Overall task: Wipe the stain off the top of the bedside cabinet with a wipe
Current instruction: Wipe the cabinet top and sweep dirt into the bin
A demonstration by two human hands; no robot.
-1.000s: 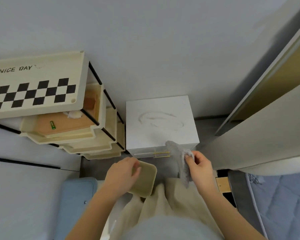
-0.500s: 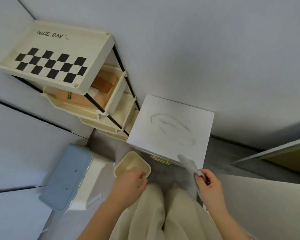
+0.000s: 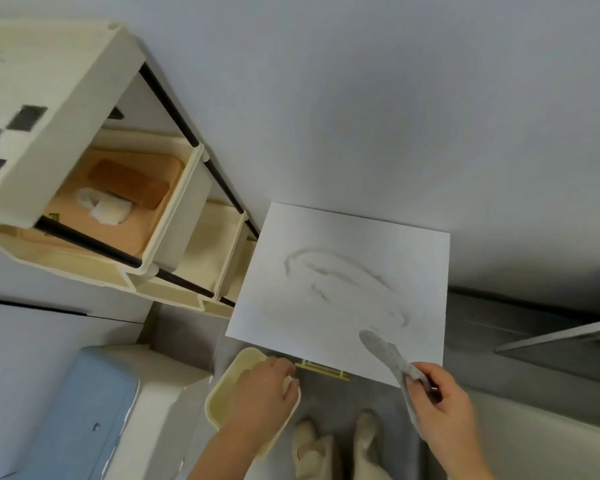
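A cream tiered shelf cart (image 3: 84,174) with a checkered top stands left of the white bedside cabinet (image 3: 420,271); no writing legible. Left hand (image 3: 260,403) grips a cream tray (image 3: 222,400). Grey stain (image 3: 343,282) marks the cabinet top. Right hand (image 3: 444,407) pinches a grey wipe (image 3: 381,348), its tip over the top's front corner.

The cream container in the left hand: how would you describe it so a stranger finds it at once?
Start at the white bedside cabinet with the grey stain on top. Just below its front-left corner, the left hand holds a small container. It is cream, shallow, with rounded corners, unlike the grey wipe in the right hand.
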